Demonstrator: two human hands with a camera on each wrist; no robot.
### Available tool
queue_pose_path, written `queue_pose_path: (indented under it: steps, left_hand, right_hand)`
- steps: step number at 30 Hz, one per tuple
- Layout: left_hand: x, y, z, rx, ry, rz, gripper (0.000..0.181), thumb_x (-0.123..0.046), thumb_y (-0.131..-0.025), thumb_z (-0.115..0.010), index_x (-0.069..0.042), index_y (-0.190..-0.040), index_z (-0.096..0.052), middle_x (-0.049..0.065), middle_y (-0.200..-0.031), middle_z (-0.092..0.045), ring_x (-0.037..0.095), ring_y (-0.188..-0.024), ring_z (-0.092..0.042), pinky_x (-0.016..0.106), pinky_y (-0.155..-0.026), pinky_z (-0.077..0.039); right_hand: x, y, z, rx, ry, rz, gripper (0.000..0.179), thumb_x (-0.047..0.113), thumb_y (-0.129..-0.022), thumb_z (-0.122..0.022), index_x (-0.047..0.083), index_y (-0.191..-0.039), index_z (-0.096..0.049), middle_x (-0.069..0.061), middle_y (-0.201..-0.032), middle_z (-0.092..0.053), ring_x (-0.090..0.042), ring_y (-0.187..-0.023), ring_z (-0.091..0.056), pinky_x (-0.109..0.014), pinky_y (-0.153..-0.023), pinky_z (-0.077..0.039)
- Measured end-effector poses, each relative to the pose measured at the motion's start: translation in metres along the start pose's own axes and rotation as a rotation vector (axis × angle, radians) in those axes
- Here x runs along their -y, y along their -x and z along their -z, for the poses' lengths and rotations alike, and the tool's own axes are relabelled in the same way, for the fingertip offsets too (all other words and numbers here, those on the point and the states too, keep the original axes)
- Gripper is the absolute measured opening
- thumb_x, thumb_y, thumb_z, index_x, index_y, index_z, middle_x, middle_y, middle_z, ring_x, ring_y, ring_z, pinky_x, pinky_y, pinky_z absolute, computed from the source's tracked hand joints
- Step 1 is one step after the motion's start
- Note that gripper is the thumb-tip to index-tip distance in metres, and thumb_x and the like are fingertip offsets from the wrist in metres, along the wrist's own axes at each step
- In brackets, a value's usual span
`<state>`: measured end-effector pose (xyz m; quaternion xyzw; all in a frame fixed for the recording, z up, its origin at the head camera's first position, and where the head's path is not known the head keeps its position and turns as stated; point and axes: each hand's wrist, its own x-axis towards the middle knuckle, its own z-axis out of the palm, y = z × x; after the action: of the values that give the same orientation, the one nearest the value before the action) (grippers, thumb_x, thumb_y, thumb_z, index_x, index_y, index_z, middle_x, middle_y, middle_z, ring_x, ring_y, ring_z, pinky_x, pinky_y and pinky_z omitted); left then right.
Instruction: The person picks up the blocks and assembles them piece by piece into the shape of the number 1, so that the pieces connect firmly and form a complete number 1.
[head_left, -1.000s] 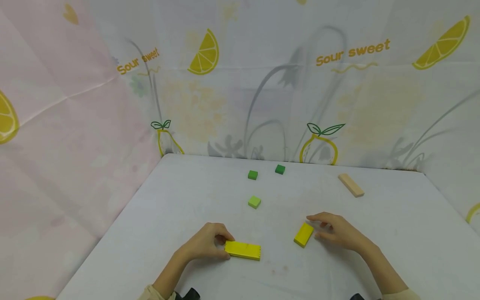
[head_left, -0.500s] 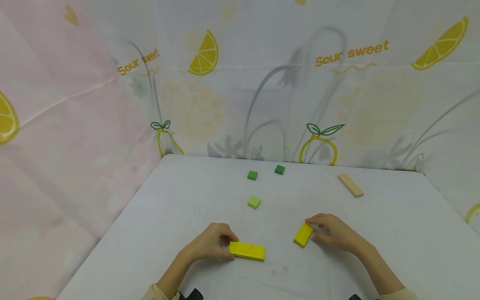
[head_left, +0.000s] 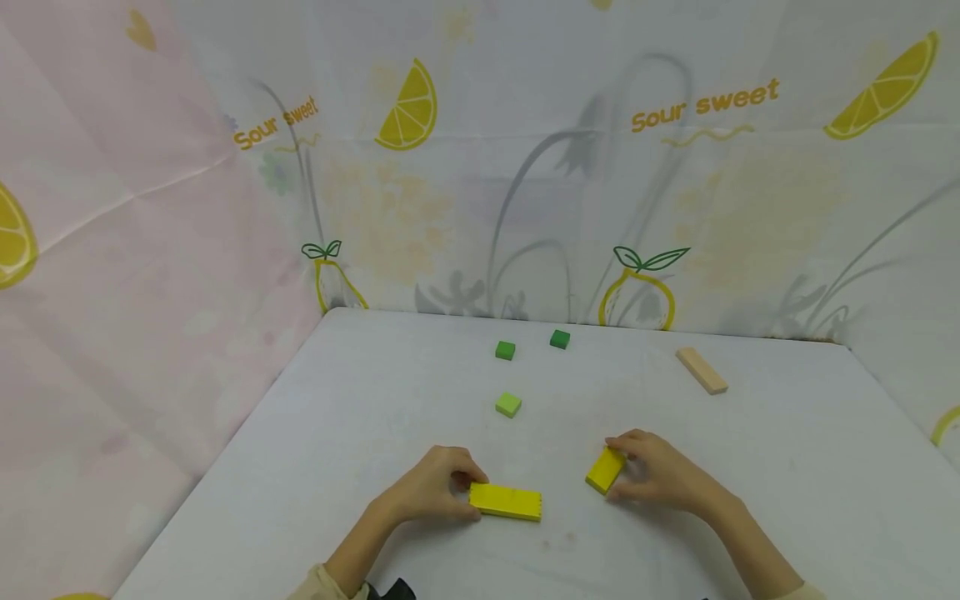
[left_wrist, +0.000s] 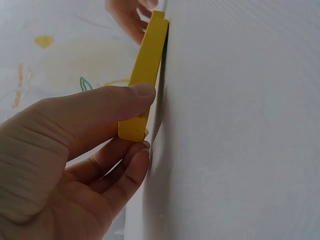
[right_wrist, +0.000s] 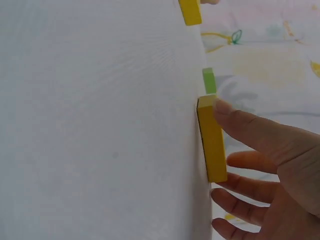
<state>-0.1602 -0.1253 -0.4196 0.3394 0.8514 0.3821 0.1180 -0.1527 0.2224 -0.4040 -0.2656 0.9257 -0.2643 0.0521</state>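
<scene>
My left hand (head_left: 433,485) pinches the left end of a longer yellow block (head_left: 510,502), thumb on the near side and fingers on the far side. In the left wrist view the thumb presses the broad face of that yellow block (left_wrist: 147,60), with the fingertips low by the tabletop. To the right, my right hand (head_left: 663,475) spans a shorter yellow block (head_left: 605,470), its index finger at the far end and its thumb by the near side. The right wrist view has the thumb against one end of this yellow block (right_wrist: 212,142), the other fingers spread beside it.
A light green block (head_left: 508,405) lies beyond the hands, with two darker green blocks, one (head_left: 506,350) left and one (head_left: 560,339) right, farther back. A plain wooden block (head_left: 702,371) is at the back right. Lemon-printed cloth (head_left: 480,208) walls the white table (head_left: 360,375).
My left hand has slid right with the longer yellow block, nearer the shorter one. My right hand has moved left and closed its fingers around the shorter yellow block.
</scene>
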Motion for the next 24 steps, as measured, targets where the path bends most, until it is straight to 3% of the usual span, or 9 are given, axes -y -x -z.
queue_pose_path:
  steps: [8, 17, 24]
  left_hand:
    - [-0.002, -0.003, -0.005, -0.02, -0.003, -0.014, 0.032, -0.011, -0.068, -0.083, -0.002, -0.096, -0.071, -0.005, -0.084, -0.062, 0.003, -0.075, -0.053, 0.019, -0.069, -0.049]
    - [-0.006, -0.008, -0.009, -0.018, -0.013, -0.021, 0.032, -0.01, -0.067, -0.083, -0.001, -0.096, -0.072, -0.004, -0.083, -0.062, 0.002, -0.074, -0.053, 0.018, -0.068, -0.049]
    - [-0.01, -0.012, -0.012, -0.01, -0.014, -0.032, 0.032, -0.01, -0.068, -0.083, -0.001, -0.096, -0.071, -0.005, -0.082, -0.06, 0.002, -0.073, -0.052, 0.018, -0.067, -0.048]
  right_hand:
    - [0.01, -0.002, -0.007, -0.021, 0.085, -0.103, 0.069, 0.045, -0.074, -0.075, -0.006, -0.118, -0.06, -0.016, -0.111, -0.06, -0.03, -0.099, -0.056, -0.048, -0.087, -0.048]
    - [0.021, -0.003, -0.012, -0.079, 0.265, -0.089, 0.065, 0.048, -0.073, -0.075, -0.002, -0.113, -0.065, -0.013, -0.101, -0.062, -0.025, -0.089, -0.058, -0.042, -0.079, -0.051]
    - [0.024, -0.006, -0.014, -0.049, 0.302, -0.159, 0.063, 0.045, -0.07, -0.078, -0.001, -0.111, -0.065, -0.014, -0.1, -0.062, -0.025, -0.087, -0.058, -0.043, -0.079, -0.051]
